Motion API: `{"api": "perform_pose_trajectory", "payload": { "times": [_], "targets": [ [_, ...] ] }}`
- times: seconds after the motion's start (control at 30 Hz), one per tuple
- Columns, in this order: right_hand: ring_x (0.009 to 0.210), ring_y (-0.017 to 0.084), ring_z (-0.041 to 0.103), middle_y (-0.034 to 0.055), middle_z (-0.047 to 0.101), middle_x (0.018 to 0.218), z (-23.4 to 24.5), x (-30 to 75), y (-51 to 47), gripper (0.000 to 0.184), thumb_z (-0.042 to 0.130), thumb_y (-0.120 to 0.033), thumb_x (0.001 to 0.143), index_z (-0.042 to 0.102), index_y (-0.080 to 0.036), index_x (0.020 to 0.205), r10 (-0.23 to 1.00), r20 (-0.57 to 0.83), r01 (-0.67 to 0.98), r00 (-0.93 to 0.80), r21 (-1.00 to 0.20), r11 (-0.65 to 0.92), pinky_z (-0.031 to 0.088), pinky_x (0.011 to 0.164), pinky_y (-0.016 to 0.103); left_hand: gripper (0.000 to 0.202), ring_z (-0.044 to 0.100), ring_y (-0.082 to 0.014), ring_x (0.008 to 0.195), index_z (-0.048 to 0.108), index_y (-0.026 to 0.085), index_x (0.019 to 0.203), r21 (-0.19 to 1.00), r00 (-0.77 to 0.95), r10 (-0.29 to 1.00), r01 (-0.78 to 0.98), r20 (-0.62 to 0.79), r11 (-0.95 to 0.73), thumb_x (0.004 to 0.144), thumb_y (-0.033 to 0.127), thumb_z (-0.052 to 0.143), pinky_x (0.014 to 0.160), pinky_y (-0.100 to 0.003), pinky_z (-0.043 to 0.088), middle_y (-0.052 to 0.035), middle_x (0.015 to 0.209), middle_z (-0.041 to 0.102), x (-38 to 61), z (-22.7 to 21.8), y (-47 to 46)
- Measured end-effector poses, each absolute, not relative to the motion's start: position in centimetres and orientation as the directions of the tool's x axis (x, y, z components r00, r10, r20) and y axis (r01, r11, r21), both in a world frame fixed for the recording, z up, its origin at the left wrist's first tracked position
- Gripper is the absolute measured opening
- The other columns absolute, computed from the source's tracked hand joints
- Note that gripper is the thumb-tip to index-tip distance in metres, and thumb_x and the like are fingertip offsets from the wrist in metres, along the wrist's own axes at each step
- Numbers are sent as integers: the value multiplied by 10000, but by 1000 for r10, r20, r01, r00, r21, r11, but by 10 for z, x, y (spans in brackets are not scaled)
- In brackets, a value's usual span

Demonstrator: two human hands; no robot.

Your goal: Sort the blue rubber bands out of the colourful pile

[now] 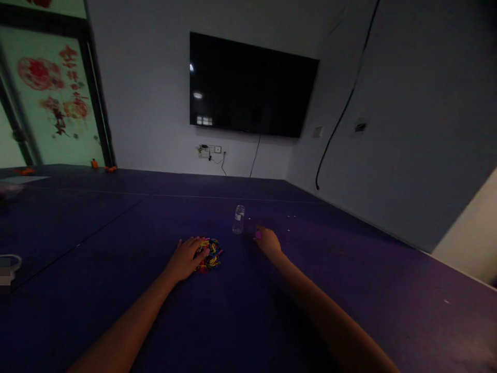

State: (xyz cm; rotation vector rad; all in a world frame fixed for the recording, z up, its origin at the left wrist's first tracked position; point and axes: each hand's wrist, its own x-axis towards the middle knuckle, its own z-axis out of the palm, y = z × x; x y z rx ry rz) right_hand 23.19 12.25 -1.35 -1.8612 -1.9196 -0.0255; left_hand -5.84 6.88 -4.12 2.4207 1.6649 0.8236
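So the left hand point(186, 260) is laid over the edge of a multicoloured tangle of thin cords point(213, 257), and that grip looks loose, thumb and fingers apart with part of the pile between them. The tangle is a roundish heap with no real long axis, strands looping every which way in yellow, red, blue and green. The right hand point(269, 242) is on the other side, fingers curled in toward the thumb, and its grip is together on a small bright purple piece point(258, 235) (too tiny to say what it is or which way it points). A clear bottle point(238, 220) sits between the two hands, a bit farther out, touching neither. Its long axis runs nearly straight up the view, far end tipped slightly right, but I honestly can't tell if it's upright or lying down. Everything's on a dark blue-purple surface point(248, 311), with a black TV point(252, 85) on the wall behind
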Motion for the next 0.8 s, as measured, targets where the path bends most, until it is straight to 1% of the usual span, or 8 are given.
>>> {"api": "perform_pose_trajectory", "payload": {
  "times": [0.2, 0.27, 0.33, 0.4, 0.53, 0.6, 0.67, 0.8],
  "targets": [
    [1080, 237, 575, 109, 624, 1161, -16, 217, 132, 630, 633, -235, 750, 433, -178, 1345, 918, 398, 925, -7, -345, 157, 427, 888, 311, 440, 359, -290, 1319, 488, 344, 1292, 354, 344, 868, 810, 358, -467, 902, 501, 360, 1041, -640, 163, -56, 1395, 468, -59, -35, 66],
    [1166, 273, 509, 148, 549, 1266, -17, 214, 122, 676, 643, -257, 748, 394, -158, 1369, 889, 457, 926, 37, -351, 142, 410, 926, 364, 421, 353, -288, 1324, 491, 359, 1286, 349, 362, 861, 804, 356, -482, 907, 487, 361, 1042, -640, 167, -41, 1395, 470, -57, -33, 64],
    [1239, 305, 430, 175, 453, 1359, -16, 209, 106, 640, 607, -258, 780, 389, -144, 1371, 850, 522, 931, 68, -338, 134, 380, 965, 419, 408, 352, -285, 1324, 499, 361, 1279, 332, 385, 852, 800, 355, -500, 909, 473, 368, 1047, -638, 162, -37, 1388, 478, -53, -31, 61],
    [1270, 296, 393, 162, 436, 1379, -14, 201, 86, 542, 531, -239, 829, 422, -141, 1351, 829, 560, 925, -8, -311, 219, 350, 1004, 431, 404, 351, -282, 1326, 507, 349, 1274, 300, 419, 834, 795, 358, -528, 908, 463, 381, 1055, -634, 149, -41, 1385, 482, -49, -30, 59],
    [1204, 211, 477, 125, 564, 1258, -15, 172, 49, 391, 366, -139, 879, 572, -121, 1211, 794, 509, 813, -333, -272, 515, 341, 1038, 349, 410, 366, -272, 1317, 536, 301, 1257, 268, 434, 805, 786, 404, -558, 912, 451, 376, 1073, -599, 163, -60, 1380, 487, -43, -29, 53],
    [1196, 188, 487, 104, 567, 1262, -18, 156, 37, 409, 338, -122, 883, 569, -145, 1219, 743, 465, 728, -481, -260, 634, 345, 1041, 338, 406, 415, -250, 1284, 593, 272, 1196, 305, 376, 793, 776, 478, -552, 922, 436, 342, 1079, -555, 211, -62, 1349, 520, -45, -28, 49],
    [1249, 195, 438, 88, 521, 1323, -22, 144, 29, 409, 348, -170, 902, 525, -170, 1271, 701, 437, 676, -563, -244, 695, 332, 1055, 369, 434, 499, -228, 1205, 678, 230, 1053, 387, 255, 782, 756, 568, -528, 927, 432, 315, 1056, -479, 309, -72, 1285, 574, -49, -27, 45],
    [1315, 212, 354, 52, 460, 1388, -27, 140, 25, 405, 363, -280, 930, 477, -234, 1316, 694, 351, 675, -629, -197, 711, 266, 1086, 438, 498, 633, -206, 924, 727, 178, 791, 561, -34, 779, 714, 626, -420, 911, 446, 325, 855, -355, 484, -85, 1015, 684, -57, -25, 38]
  ]
}}
